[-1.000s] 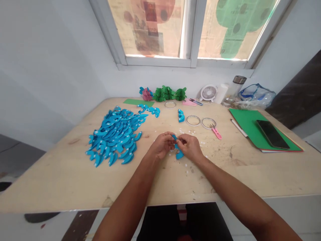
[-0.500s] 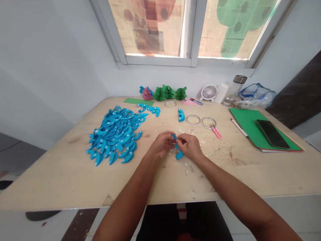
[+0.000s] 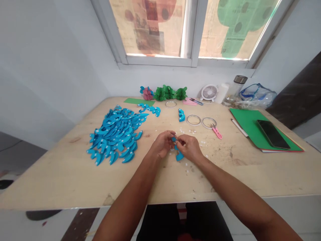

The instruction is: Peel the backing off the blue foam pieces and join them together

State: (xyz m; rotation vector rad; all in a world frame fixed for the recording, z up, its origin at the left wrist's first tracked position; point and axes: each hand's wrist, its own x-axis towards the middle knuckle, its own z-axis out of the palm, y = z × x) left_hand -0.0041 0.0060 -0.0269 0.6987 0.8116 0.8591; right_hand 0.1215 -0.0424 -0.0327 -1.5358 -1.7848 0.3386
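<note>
Between my hands is a blue paper piece (image 3: pixel 173 139), small and partly hidden by the fingers. My left hand (image 3: pixel 163 144) grips it from the left, its fingers curled. The fingertips of my right hand (image 3: pixel 190 146) pinch at its right side. Just below them a curved blue paper piece (image 3: pixel 179 156) shows under the right hand; whether it joins the held one I cannot tell. A large heap of curved blue paper pieces (image 3: pixel 115 134), many with small white squares on them, lies to the left. Tiny white scraps (image 3: pixel 186 164) are scattered around my hands.
Beyond my hands lie blue pieces (image 3: pixel 181 115), tape rolls (image 3: pixel 193 119) and pink-handled snips (image 3: pixel 216 131). Green paper figures (image 3: pixel 168 93) and a small white fan (image 3: pixel 209 92) stand along the wall. At right a phone (image 3: pixel 273 134) rests on green sheets (image 3: pixel 247 125), near a bottle (image 3: pixel 234 90).
My fingers have shifted slightly on the small blue piece, which sits a little lower and further left. Everything else on the table stays in place.
</note>
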